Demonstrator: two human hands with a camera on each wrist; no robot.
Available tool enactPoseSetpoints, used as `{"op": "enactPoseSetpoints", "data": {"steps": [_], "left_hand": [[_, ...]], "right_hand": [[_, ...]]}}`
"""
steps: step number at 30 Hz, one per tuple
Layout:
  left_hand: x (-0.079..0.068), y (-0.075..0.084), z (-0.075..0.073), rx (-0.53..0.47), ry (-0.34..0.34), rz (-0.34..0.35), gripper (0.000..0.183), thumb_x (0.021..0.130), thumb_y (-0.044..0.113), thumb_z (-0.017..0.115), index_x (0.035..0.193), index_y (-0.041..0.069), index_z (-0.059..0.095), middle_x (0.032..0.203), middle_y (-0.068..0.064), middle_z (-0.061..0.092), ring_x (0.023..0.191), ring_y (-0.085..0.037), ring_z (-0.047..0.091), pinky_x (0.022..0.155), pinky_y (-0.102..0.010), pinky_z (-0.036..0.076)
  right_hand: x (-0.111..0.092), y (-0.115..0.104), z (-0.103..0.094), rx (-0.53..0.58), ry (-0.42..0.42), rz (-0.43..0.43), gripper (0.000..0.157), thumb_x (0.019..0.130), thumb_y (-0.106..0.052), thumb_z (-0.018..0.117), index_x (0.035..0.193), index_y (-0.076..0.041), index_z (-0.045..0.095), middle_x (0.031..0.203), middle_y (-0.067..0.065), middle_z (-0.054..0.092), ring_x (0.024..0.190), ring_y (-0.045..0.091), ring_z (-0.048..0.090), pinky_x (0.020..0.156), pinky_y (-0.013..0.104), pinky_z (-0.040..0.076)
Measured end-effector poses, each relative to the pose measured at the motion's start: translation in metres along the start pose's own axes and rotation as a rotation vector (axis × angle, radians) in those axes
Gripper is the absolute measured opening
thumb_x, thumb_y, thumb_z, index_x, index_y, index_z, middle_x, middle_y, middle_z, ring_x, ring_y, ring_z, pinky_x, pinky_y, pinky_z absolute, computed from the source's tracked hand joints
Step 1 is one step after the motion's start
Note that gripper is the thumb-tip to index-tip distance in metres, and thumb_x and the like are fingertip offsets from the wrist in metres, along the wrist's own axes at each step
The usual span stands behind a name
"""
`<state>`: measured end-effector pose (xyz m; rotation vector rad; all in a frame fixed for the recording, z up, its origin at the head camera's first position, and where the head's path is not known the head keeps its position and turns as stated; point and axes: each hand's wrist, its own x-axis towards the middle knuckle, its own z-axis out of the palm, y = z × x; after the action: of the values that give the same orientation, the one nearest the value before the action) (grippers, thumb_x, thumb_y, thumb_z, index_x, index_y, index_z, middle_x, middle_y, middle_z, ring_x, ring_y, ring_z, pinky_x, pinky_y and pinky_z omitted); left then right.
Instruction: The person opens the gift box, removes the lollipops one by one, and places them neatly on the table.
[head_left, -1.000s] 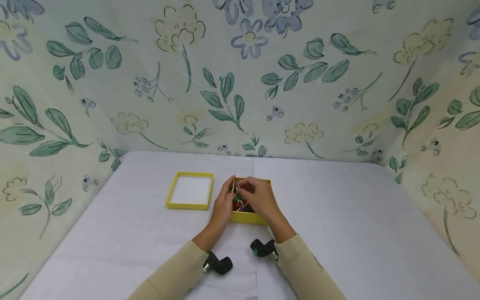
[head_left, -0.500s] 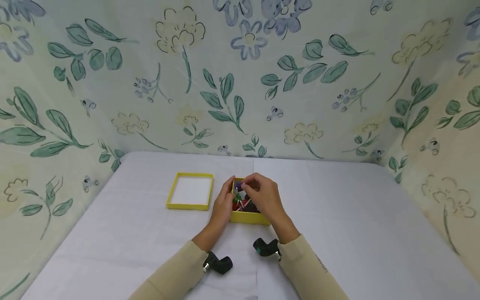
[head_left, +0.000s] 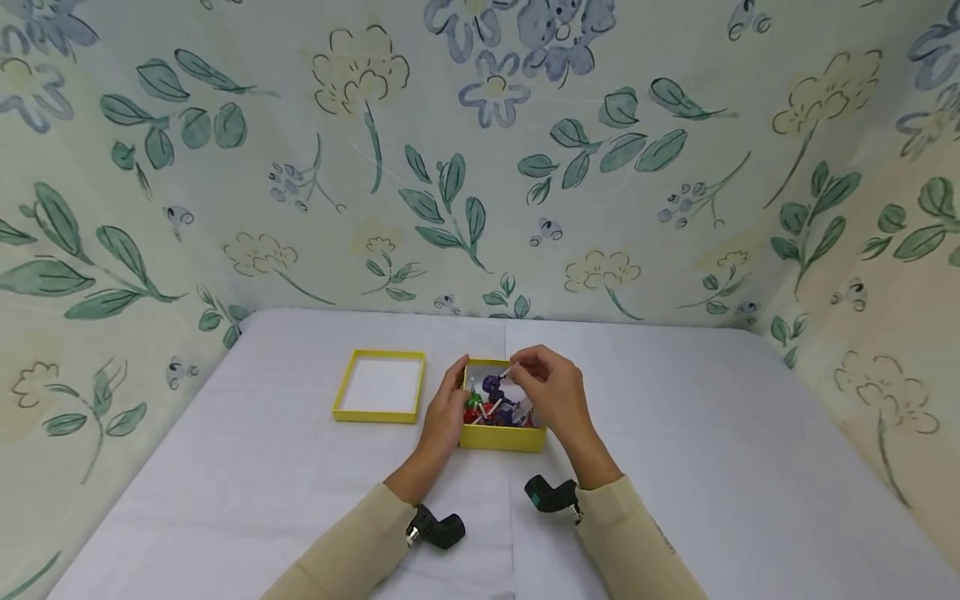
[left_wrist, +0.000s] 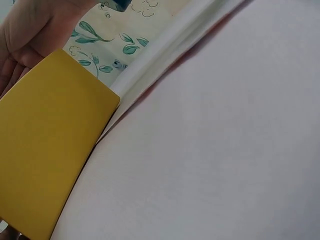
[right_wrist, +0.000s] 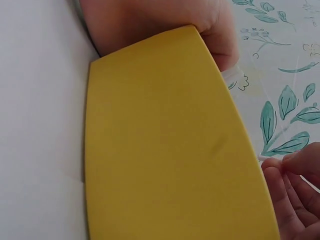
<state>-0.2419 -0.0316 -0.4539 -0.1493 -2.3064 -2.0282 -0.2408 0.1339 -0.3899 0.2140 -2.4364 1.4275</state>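
An open yellow box (head_left: 501, 439) stands on the white-covered table, filled with several wrapped lollipops (head_left: 504, 412) in red, green and dark purple. My left hand (head_left: 447, 410) grips the box's left side, with the thumb at the rim. Over the box's far right part, my right hand (head_left: 553, 392) pinches the white stick of a purple lollipop (head_left: 491, 383), whose head points left. In the right wrist view the thumb and fingertips (right_wrist: 295, 170) close on the stick, beyond the box's yellow wall. The left wrist view has the box's outer wall in front of part of a hand.
To the left of the box lies a square yellow lid (head_left: 378, 415), its white inside facing up. A floral cloth (head_left: 450, 167) hangs behind the table and along both sides. Black wrist cameras (head_left: 551, 494) stick out from both sleeves.
My right hand has moved right across the box, and the purple lollipop's head now shows clear of the fingers. My left hand has stayed at the box.
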Motion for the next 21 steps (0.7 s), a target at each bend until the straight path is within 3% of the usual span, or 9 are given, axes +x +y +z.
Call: {"op": "enactPoseSetpoints", "data": {"steps": [12,21], "left_hand": [[-0.003,0.001,0.002,0.011,-0.003,-0.015,0.053,0.099,0.019,0.034,0.151,0.028,0.032,0.156,0.007,0.028,0.144,-0.018,0.024,0.117,-0.041,0.020],[-0.003,0.000,-0.001,0.016,-0.019,0.002,0.056,0.098,0.017,0.033,0.152,0.032,0.028,0.157,0.008,0.025,0.145,-0.019,0.021,0.117,-0.043,0.018]], "right_hand": [[0.002,-0.001,-0.013,0.112,0.012,0.042,0.009,0.089,-0.016,0.070,0.096,-0.011,0.069,0.090,0.003,0.071,0.082,0.015,0.069,0.077,0.024,0.057],[0.011,0.007,-0.029,0.243,0.041,0.087,0.017,0.088,-0.015,0.071,0.098,-0.003,0.066,0.092,0.012,0.072,0.080,0.019,0.070,0.072,0.026,0.058]]}}
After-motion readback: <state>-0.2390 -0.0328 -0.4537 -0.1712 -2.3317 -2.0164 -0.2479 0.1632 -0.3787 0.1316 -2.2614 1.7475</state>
